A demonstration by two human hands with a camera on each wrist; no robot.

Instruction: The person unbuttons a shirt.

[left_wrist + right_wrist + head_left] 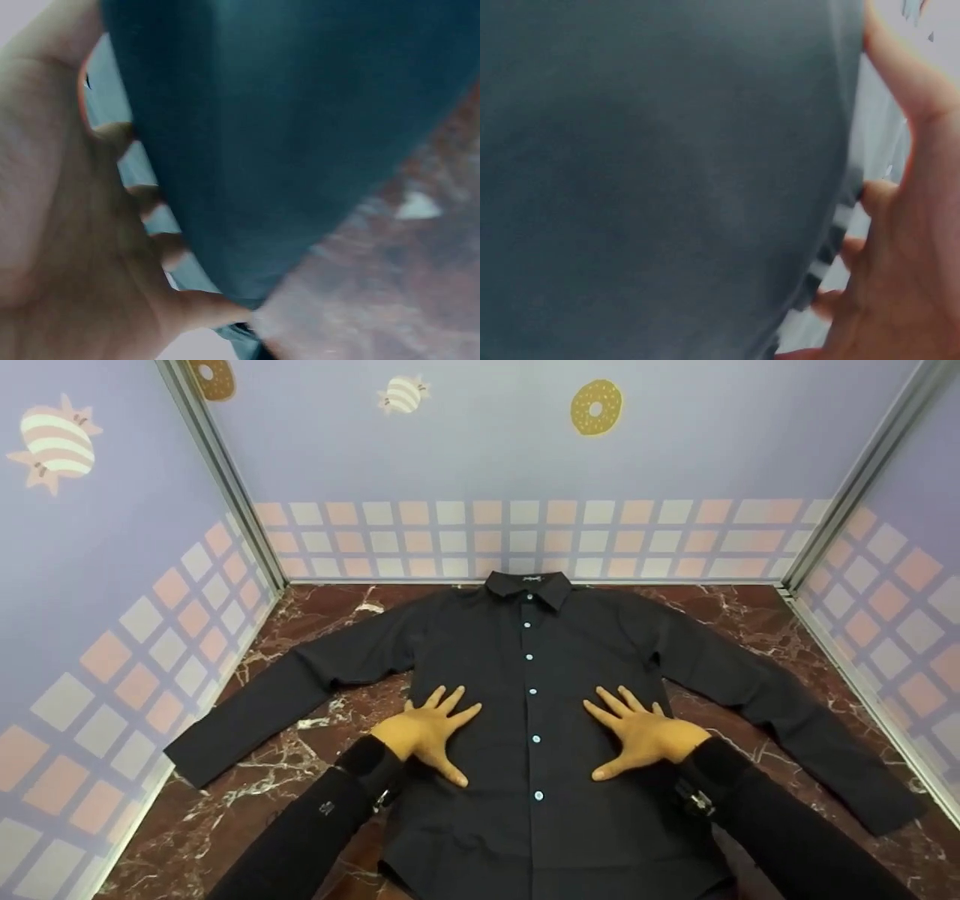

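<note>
A dark long-sleeved button-up shirt [480, 750] lies front side up, its collar at the far edge and both sleeves spread outward. Pale buttons run down its middle. My left hand [429, 733] rests on the shirt's left half with fingers spread. On the right half, my right hand [641, 733] lies the same way, fingers straight and apart. Each wrist view shows dark cloth [262, 135] filling much of the picture beside the palm, with fingertips touching the fabric [667, 180]. Neither hand grips the cloth.
Beneath the shirt is a dark red marbled tabletop [300, 757]. Lavender panels with checks stand on three sides: a left wall [97, 562], a back wall [487, 450] and a right wall [907, 510]. The right cuff [892, 814] lies close to the right wall.
</note>
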